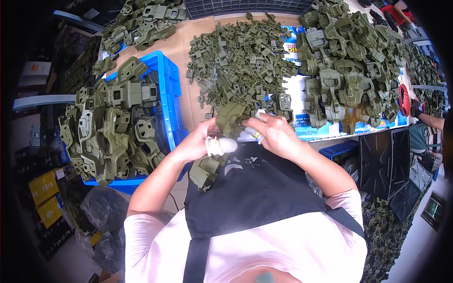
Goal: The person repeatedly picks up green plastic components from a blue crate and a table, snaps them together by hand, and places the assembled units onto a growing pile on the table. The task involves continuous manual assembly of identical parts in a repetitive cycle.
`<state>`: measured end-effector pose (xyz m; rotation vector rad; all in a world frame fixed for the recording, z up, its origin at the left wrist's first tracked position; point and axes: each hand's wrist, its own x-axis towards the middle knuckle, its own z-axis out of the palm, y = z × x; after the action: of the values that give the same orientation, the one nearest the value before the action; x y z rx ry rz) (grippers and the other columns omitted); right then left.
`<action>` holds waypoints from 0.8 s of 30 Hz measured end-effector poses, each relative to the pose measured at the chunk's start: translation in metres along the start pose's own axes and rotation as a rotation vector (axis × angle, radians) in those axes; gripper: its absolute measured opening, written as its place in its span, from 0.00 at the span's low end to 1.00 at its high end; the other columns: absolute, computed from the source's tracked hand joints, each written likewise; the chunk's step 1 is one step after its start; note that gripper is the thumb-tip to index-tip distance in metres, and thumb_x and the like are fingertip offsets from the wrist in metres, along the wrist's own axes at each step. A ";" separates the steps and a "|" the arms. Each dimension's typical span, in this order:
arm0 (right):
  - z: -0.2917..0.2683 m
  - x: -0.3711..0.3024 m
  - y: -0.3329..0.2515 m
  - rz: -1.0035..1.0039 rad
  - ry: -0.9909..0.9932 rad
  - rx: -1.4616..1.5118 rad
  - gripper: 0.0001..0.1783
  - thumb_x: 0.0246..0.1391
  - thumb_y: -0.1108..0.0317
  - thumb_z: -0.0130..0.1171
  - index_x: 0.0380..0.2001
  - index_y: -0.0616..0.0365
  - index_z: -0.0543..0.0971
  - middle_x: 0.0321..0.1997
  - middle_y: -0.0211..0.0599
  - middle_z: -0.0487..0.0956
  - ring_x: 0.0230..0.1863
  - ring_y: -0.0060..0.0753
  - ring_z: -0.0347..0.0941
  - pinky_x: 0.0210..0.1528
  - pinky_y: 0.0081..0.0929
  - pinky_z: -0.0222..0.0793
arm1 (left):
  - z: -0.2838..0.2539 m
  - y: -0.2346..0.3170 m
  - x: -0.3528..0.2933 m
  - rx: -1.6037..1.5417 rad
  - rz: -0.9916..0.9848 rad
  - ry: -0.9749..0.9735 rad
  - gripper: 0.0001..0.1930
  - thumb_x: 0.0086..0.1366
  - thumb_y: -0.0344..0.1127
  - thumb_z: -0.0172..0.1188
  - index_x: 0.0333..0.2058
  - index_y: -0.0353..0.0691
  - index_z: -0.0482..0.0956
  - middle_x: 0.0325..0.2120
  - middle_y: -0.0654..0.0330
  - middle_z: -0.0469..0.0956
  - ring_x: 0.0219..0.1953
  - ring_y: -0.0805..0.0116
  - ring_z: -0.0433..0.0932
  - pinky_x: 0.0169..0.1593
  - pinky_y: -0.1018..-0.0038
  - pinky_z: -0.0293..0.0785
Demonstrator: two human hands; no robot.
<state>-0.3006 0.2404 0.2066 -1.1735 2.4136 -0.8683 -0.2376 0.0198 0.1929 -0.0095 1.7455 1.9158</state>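
Observation:
In front of my dark apron, my left hand (pixel 207 137) is closed around an olive-green moulded plastic part (pixel 231 115). More green plastic (pixel 204 172) shows below that hand; whether it is the same piece I cannot tell. My right hand (pixel 278 135) meets the part's right side with fingers bent and pressed together. What they pinch, if anything, is hidden. White covers wrap some fingertips on both hands. Just beyond the hands lies a heap of small green plastic pieces (pixel 236 61) on the cardboard-covered table.
At left a blue crate (pixel 166 89) is piled with large green moulded parts (pixel 113 122). Similar parts (pixel 347 70) are stacked at right, and more (pixel 141 26) lie at the far left. A black crate (pixel 247 7) stands at the back. Another person's arm (pixel 432 121) shows at far right.

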 end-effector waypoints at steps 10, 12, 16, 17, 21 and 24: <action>0.016 0.009 0.021 -0.107 -0.017 0.132 0.20 0.40 0.80 0.52 0.41 0.56 0.75 0.33 0.45 0.77 0.34 0.50 0.74 0.38 0.38 0.72 | 0.007 -0.002 -0.005 0.086 0.028 0.056 0.28 0.48 0.25 0.65 0.49 0.36 0.67 0.38 0.58 0.77 0.38 0.71 0.76 0.43 0.74 0.72; 0.023 0.015 0.027 -0.113 -0.009 0.197 0.18 0.43 0.76 0.55 0.42 0.55 0.74 0.35 0.43 0.77 0.35 0.48 0.75 0.39 0.36 0.72 | -0.002 -0.010 -0.001 0.084 0.035 0.055 0.29 0.48 0.24 0.65 0.50 0.36 0.65 0.39 0.58 0.76 0.38 0.71 0.76 0.43 0.73 0.73; 0.009 0.047 0.080 -0.106 0.208 0.149 0.17 0.48 0.68 0.58 0.44 0.51 0.74 0.47 0.38 0.74 0.45 0.40 0.71 0.49 0.33 0.66 | -0.022 -0.012 0.008 -0.184 -0.123 0.411 0.25 0.60 0.39 0.54 0.56 0.43 0.62 0.47 0.61 0.72 0.45 0.72 0.74 0.47 0.75 0.72; 0.020 0.052 0.106 -0.002 0.343 -0.148 0.18 0.44 0.71 0.59 0.42 0.51 0.73 0.43 0.40 0.74 0.46 0.44 0.68 0.50 0.36 0.63 | -0.036 -0.037 0.011 -0.484 -0.076 0.541 0.25 0.59 0.44 0.56 0.54 0.42 0.65 0.44 0.60 0.74 0.44 0.70 0.75 0.44 0.73 0.74; 0.058 0.072 0.138 0.173 0.261 -0.554 0.18 0.36 0.74 0.55 0.37 0.49 0.73 0.36 0.41 0.69 0.42 0.43 0.66 0.40 0.38 0.63 | -0.020 -0.027 0.015 -0.822 -0.068 0.444 0.26 0.55 0.52 0.59 0.47 0.41 0.71 0.39 0.57 0.77 0.40 0.65 0.76 0.41 0.66 0.75; 0.066 0.080 0.161 0.060 0.409 -0.582 0.16 0.36 0.74 0.53 0.34 0.50 0.71 0.29 0.39 0.71 0.36 0.40 0.69 0.36 0.35 0.65 | -0.004 -0.029 0.017 -0.893 -0.091 0.440 0.27 0.53 0.52 0.60 0.46 0.39 0.71 0.37 0.56 0.76 0.37 0.62 0.77 0.41 0.65 0.75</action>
<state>-0.4115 0.2288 0.0511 -1.1802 3.1584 -0.4167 -0.2425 0.0227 0.1595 -0.8653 0.9332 2.5822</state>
